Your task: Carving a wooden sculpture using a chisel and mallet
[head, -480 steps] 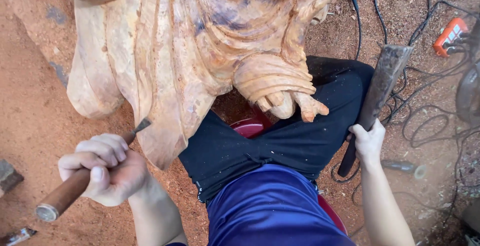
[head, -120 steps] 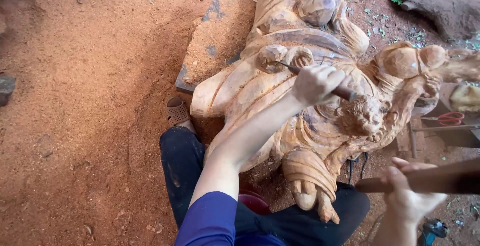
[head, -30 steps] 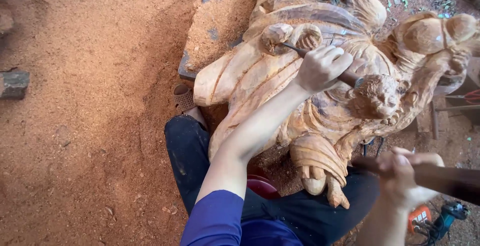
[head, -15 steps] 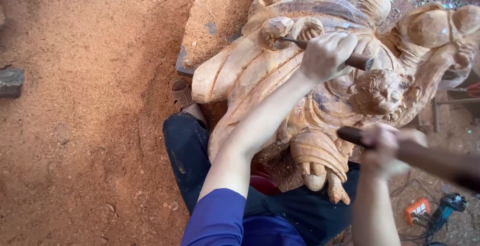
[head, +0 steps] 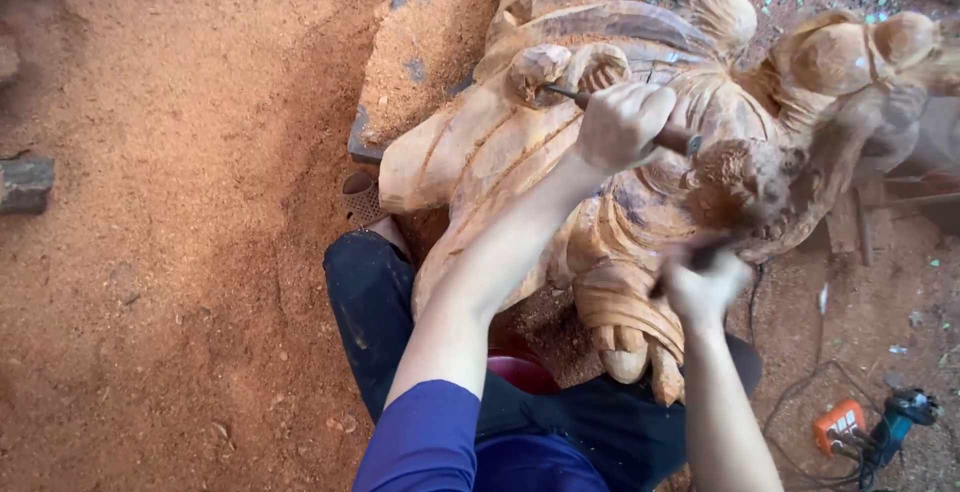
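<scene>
A large pale wooden statue (head: 520, 142) lies across the reddish ground and over my legs. My left hand (head: 622, 124) is closed around a chisel (head: 585, 102) whose thin tip rests against a carved curl near the statue's upper middle. My right hand (head: 703, 287), blurred by motion, grips a dark wooden mallet handle (head: 690, 257) just below and right of the chisel's butt end. The mallet's head is smeared and hard to make out.
Red sawdust covers the ground. A flat slab (head: 420, 42) lies under the statue's far side. A dark block (head: 25, 184) sits at the left edge. An orange socket box (head: 838, 426), a power tool (head: 905, 409) and cables lie at the lower right.
My right hand has swung the mallet up and left toward the chisel's end. My left hand keeps the chisel on the same carved curl.
</scene>
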